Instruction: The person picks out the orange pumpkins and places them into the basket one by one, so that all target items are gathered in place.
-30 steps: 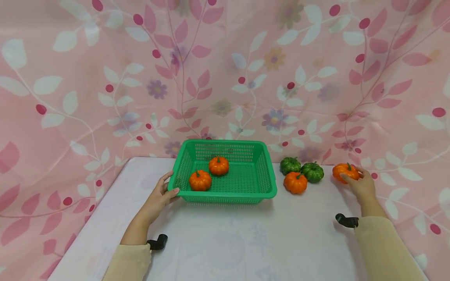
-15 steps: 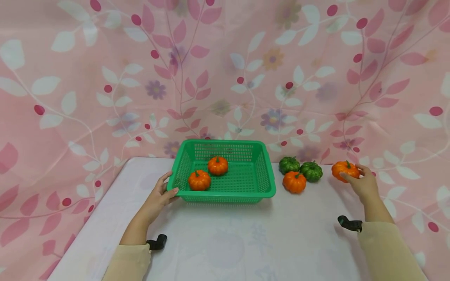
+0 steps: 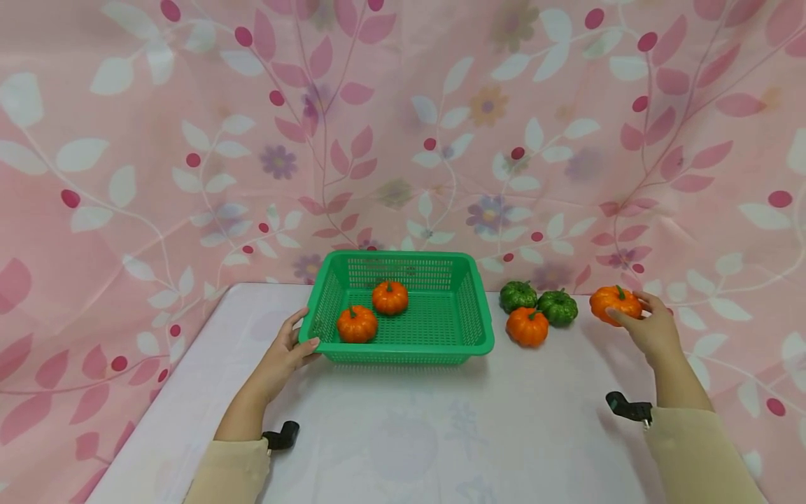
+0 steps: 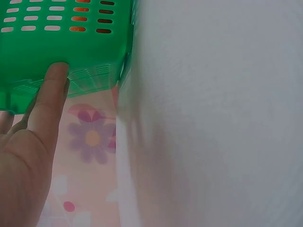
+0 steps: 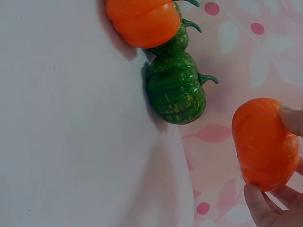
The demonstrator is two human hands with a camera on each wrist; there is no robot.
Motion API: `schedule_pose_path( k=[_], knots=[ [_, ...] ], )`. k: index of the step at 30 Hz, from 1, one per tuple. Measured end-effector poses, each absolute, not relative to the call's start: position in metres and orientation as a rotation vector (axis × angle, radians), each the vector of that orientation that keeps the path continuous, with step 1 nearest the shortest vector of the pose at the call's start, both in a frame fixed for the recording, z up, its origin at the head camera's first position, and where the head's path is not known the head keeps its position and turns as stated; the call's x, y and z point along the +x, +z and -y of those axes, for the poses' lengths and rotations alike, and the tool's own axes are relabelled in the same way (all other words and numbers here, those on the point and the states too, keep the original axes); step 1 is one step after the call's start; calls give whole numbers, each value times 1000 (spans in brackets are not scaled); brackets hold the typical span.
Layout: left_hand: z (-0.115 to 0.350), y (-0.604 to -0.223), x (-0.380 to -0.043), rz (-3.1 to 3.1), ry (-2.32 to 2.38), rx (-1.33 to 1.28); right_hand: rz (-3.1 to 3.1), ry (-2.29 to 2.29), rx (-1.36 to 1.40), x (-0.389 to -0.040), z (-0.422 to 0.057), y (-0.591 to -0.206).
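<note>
My left hand (image 3: 285,355) grips the front left corner of a green plastic basket (image 3: 403,348), the thumb lying against its front side in the left wrist view. Inside that basket, towards the left, lie two small orange pumpkins, a front one (image 3: 357,324) and a back one (image 3: 390,298). My right hand (image 3: 651,323) holds another orange pumpkin (image 3: 609,305) between thumb and fingers, raised over the table at the far right. In the right wrist view this pumpkin (image 5: 262,142) shows its smooth side, with fingertips at both ends.
Between basket and right hand, two green pumpkins (image 3: 519,297) (image 3: 557,308) and an orange one (image 3: 527,327) sit in a cluster on the white-covered table (image 3: 403,434). A pink floral curtain (image 3: 403,140) hangs right behind the table's back edge.
My right hand has lifted the orange pumpkin slightly and shifted it a little to the left. My left hand and the basket have stayed put.
</note>
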State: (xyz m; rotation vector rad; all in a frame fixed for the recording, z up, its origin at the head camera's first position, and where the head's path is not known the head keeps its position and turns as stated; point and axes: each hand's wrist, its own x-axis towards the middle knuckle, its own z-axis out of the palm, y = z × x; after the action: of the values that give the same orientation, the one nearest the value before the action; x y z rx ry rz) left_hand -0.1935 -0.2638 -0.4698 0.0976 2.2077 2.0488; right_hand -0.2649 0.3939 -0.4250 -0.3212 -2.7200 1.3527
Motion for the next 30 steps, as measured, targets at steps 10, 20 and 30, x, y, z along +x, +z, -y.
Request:
schedule_pose_path(
  k=[10,20,30],
  knots=[
    [263,-470,-194,-2199,2053,98,2740,1313,-281,-256,-382,-413],
    [263,-469,-193,-2217,2044,96,2738,1352,-182,-249,-367,-400],
    [263,-469,-192,-2227,2037,97,2766,1367,-111,-244,-350,-395]
  ],
)
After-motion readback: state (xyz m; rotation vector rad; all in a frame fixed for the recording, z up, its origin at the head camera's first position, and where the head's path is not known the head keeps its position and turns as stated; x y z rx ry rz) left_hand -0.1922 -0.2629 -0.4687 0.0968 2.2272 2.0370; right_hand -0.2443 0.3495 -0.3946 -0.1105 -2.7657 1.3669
